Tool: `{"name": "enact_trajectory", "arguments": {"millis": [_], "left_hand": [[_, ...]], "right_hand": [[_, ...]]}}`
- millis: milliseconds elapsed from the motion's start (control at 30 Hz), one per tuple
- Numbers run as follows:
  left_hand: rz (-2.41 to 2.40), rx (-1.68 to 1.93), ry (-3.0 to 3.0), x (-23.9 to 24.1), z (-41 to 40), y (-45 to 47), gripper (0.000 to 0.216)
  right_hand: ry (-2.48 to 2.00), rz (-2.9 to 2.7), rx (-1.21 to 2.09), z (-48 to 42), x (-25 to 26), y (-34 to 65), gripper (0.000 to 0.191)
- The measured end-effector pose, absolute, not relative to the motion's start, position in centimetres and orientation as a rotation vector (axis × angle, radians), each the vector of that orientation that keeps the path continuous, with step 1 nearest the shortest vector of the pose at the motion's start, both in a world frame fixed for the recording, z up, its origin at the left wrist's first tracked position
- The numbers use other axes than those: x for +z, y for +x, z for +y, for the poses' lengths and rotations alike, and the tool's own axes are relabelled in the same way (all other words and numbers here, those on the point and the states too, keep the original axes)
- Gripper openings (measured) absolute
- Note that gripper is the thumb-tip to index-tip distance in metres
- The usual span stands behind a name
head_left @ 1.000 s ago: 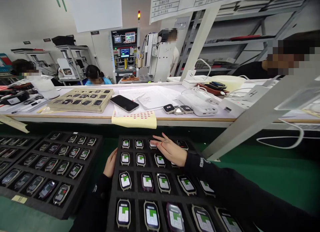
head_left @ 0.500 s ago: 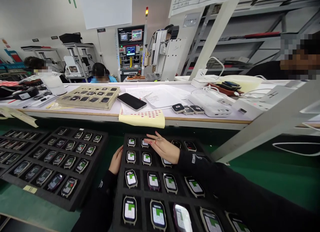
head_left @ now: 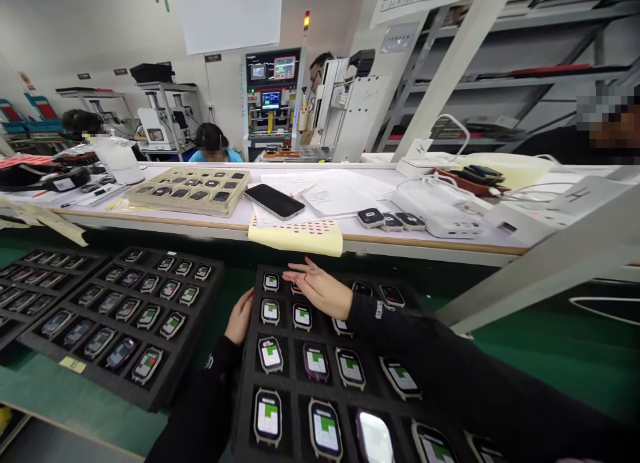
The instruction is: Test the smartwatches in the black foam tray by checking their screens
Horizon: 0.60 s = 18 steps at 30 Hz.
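A black foam tray (head_left: pixel 250 370) of several smartwatch bodies with lit green-and-white screens lies in front of me on the green mat. My right hand (head_left: pixel 320 290) lies flat over the tray's far rows, fingers stretched out leftward, touching a watch near the back. My left hand (head_left: pixel 240 316) rests against the tray's left edge, fingers curved along its side. Both arms wear black sleeves.
A second black tray (head_left: pixel 30 336) of watches and a third lie to the left. Beyond is a white bench with a beige tray (head_left: pixel 235 206), a phone (head_left: pixel 274 201), papers, a yellow sticker sheet (head_left: pixel 300 236), three loose watches (head_left: pixel 390 220) and chargers. People sit behind and at right.
My right hand has slid a little leftward across the tray's far row. The view has shifted, so everything sits slightly further right and the near tray higher in frame.
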<state>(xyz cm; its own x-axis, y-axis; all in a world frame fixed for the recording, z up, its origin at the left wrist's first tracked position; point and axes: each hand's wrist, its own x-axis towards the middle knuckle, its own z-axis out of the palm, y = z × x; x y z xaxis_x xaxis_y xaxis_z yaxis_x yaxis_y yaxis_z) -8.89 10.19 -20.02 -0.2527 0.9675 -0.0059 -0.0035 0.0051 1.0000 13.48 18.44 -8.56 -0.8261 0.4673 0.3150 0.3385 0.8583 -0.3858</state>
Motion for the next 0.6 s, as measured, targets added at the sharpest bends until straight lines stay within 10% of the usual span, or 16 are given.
{"name": "enact_trajectory", "arguments": {"millis": [600], "left_hand": [[1.363,1.433,1.088,-20.7,10.3,-8.9,0.043]], "right_hand": [[-0.54,-2.712,0.454,17.4,-8.5,10.7,0.048]]}}
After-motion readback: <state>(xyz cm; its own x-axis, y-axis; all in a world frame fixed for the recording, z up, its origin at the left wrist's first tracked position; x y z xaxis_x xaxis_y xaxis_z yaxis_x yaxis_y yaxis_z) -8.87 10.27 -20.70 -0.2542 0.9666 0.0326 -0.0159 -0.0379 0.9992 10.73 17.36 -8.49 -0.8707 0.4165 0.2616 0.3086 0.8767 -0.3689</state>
